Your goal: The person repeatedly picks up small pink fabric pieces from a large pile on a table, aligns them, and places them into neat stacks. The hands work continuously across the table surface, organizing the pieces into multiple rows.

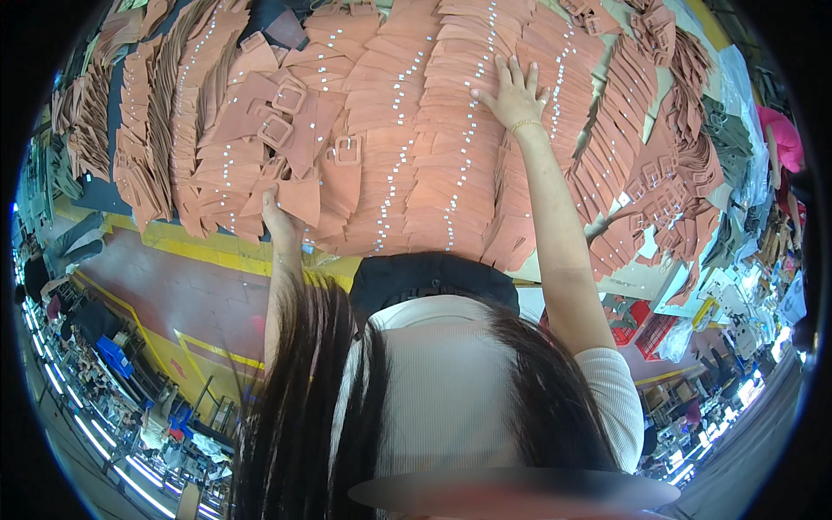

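Right hand (513,97) spread on fanned tan rows (446,143), fingers apart; light pressure should keep overlaps aligned. Left hand (282,224) at loose flap (302,201), can't tell grip.

The person's right hand (517,100) lies spread upon overlapping salmon-coloured pieces (381,121) on the bench (637,282). The left hand (281,224), I see, touches one piece (301,199) at the near side; buckles (284,113) of similar colour lie beyond.
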A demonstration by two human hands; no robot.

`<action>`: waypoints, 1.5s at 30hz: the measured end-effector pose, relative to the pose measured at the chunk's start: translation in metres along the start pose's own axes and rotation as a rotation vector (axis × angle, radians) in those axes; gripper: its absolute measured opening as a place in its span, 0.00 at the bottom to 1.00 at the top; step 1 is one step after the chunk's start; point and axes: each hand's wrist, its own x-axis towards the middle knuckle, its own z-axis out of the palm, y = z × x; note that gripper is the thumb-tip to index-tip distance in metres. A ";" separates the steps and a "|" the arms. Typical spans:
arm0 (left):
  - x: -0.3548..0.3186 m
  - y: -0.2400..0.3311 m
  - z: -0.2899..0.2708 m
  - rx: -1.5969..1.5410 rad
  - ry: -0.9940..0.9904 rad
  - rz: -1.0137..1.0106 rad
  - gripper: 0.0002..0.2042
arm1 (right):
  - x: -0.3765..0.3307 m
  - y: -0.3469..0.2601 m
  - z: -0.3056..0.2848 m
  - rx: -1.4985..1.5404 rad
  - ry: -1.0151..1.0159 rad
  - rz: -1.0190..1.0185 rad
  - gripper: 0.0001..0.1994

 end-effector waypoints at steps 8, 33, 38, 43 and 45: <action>-0.002 0.002 0.003 0.009 0.050 -0.042 0.13 | -0.002 -0.002 -0.005 0.003 -0.027 0.005 0.46; -0.006 0.002 0.010 -0.017 0.003 -0.017 0.13 | 0.004 -0.001 -0.013 0.034 -0.093 0.031 0.46; -0.001 0.000 0.002 -0.016 -0.024 -0.010 0.15 | -0.002 -0.003 -0.024 0.053 -0.102 0.018 0.45; 0.008 -0.006 -0.006 -0.031 0.005 0.006 0.12 | -0.041 -0.023 -0.059 0.324 0.281 -0.190 0.29; 0.011 -0.008 -0.008 -0.064 0.002 0.009 0.11 | -0.054 -0.028 -0.096 0.665 0.322 -0.311 0.21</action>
